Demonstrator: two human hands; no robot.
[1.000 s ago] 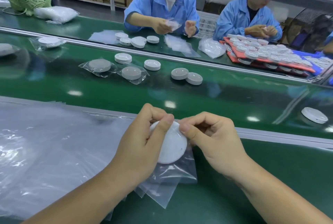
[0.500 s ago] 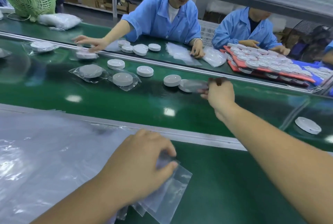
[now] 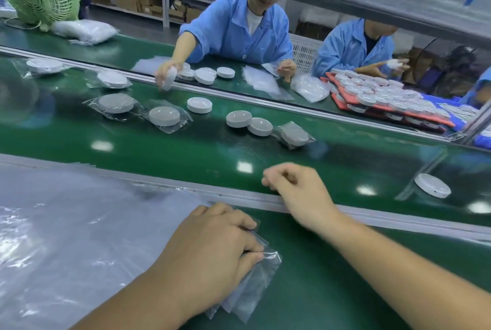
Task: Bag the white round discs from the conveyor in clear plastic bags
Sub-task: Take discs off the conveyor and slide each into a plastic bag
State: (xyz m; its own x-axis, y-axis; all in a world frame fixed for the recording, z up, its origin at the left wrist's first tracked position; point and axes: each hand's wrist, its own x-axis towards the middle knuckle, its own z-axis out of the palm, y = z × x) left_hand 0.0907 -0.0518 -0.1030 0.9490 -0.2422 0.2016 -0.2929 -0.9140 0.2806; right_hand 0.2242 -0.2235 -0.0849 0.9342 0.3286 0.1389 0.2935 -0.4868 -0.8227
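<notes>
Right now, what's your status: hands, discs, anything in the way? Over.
Left hand grips clear bags. Right hand empty, fingers curled, over the conveyor edge. Bare discs wait on it, bagged discs alongside. Nothing blocks the reach.

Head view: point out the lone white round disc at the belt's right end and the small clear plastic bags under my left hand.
Lone white round disc [image 3: 432,188]: head view, top face centre.
Small clear plastic bags [image 3: 255,289]: head view, exposed lower corner.
</notes>
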